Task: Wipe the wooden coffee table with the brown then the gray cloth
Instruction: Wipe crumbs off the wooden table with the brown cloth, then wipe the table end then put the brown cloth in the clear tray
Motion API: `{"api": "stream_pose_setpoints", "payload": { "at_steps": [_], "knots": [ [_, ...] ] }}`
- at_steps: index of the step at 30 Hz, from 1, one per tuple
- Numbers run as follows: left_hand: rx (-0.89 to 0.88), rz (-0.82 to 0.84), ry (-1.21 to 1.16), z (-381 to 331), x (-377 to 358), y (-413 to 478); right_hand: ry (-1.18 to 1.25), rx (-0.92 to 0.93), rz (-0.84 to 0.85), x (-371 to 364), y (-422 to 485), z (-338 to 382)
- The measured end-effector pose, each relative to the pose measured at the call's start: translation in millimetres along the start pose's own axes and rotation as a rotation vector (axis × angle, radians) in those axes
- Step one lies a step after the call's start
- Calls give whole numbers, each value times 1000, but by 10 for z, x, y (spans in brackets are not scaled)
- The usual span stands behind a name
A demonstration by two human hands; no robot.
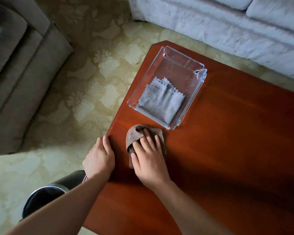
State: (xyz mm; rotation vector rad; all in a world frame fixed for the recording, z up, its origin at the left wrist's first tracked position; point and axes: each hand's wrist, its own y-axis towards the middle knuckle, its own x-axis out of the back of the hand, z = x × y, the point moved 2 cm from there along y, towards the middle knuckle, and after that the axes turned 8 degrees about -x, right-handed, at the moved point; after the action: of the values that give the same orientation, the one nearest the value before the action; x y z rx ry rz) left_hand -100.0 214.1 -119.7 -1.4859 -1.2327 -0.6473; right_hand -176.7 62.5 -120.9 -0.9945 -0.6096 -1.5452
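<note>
The reddish wooden coffee table (227, 141) fills the right half of the head view. My right hand (148, 158) presses flat on the brown cloth (134, 134) near the table's left edge; a fold of the cloth laps over my fingers. My left hand (100, 158) rests on the table's left edge with fingers curled over it. The gray cloth (159, 102) lies folded inside a clear glass tray (192, 72) just beyond the brown cloth.
A brown sofa (20, 73) stands at the left and a pale sofa (227, 28) at the back right. Patterned carpet (75, 90) covers the floor. A dark round bin (44, 199) sits below the table's left corner.
</note>
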Motion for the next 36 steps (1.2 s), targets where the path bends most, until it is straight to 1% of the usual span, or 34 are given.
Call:
{"api": "stream_pose_setpoints", "payload": {
  "at_steps": [1,2,3,4,6,8,9,10,11,13,15,16,18,20,23,28,30,33,36],
  "knots": [
    [23,23,-46,28,-6,25,90,20,-10,96,-8,-38],
    [34,34,-133,46,-15,65,171,28,-61,226,-22,-88],
    [19,23,-235,44,-10,106,238,19,-137,368,-45,-151],
    [-41,-10,-311,22,8,149,297,-22,-221,509,-65,-224],
    [-237,-96,-358,-111,106,241,417,-213,-381,781,-48,-366],
    [-395,-162,-333,-374,247,383,495,-506,-508,972,82,-565],
    [-439,-166,-312,-540,305,478,515,-650,-527,995,178,-711],
    [-464,-139,-284,-713,354,580,540,-778,-497,1012,292,-827],
    [-466,-82,-259,-880,386,674,581,-869,-445,1023,395,-911],
    [-436,52,-244,-1139,400,815,706,-975,-297,1008,574,-993],
    [-417,87,-231,-1274,393,900,810,-981,-153,950,683,-951],
    [-413,82,-219,-1306,393,918,788,-957,-128,929,728,-930],
    [-405,79,-188,-1349,398,882,743,-939,-149,902,790,-949],
    [-398,98,-180,-1405,386,801,777,-939,-181,934,796,-1010],
    [-406,132,-219,-1543,329,643,840,-951,-187,1126,673,-1191],
    [-524,210,-238,-1941,167,155,825,-947,-173,1497,165,-1702],
    [-559,246,-245,-2127,35,-109,806,-978,-182,1633,-82,-1910],
    [-543,312,-270,-2344,-241,-454,759,-1020,-207,1803,-432,-2202],
    [-516,338,-260,-2457,-524,-717,736,-1040,-207,1877,-724,-2428]
  ]
}}
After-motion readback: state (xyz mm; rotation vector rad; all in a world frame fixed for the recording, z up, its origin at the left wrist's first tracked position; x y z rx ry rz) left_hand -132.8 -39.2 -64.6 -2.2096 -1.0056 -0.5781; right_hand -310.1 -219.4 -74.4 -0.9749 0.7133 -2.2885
